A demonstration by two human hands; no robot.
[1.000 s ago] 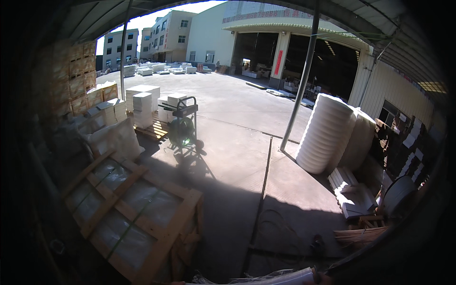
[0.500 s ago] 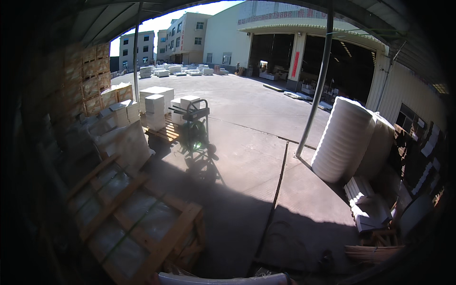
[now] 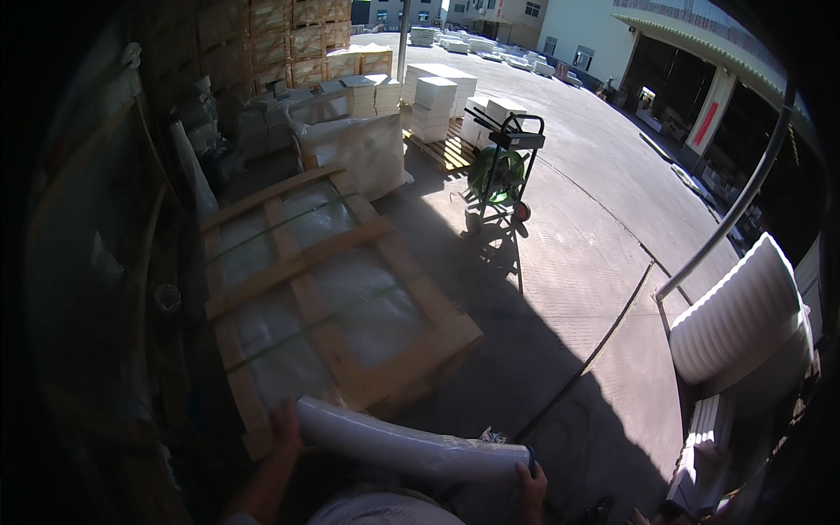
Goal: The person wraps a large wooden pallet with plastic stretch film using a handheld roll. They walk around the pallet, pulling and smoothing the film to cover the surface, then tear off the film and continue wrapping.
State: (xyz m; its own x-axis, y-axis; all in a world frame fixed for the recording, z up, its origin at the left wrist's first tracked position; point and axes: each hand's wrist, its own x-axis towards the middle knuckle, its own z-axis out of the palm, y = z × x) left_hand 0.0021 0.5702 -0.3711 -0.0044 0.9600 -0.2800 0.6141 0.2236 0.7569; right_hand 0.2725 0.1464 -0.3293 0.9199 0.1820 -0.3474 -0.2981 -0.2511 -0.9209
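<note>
Shaded concrete yard floor [image 3: 560,385] spreads beyond your left hand [image 3: 285,426] and right hand [image 3: 530,483], each gripping one end of the white roll [image 3: 411,446] held level, just short of the wooden crate [image 3: 324,289].

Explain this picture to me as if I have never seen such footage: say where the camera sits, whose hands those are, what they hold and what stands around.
The camera is worn on a person's head and looks down and ahead through a fisheye lens, so straight edges bend near the rim. At the bottom, the person's own left hand and right hand each grip an end of a long white roll held crosswise. Just ahead lies a wooden crate with plastic-wrapped contents and green straps. Farther off stands a cart with a green reel, beside stacks of white boxes on a pallet. At right is a big roll of white foam sheet. The floor is paved, part sunlit.
</note>
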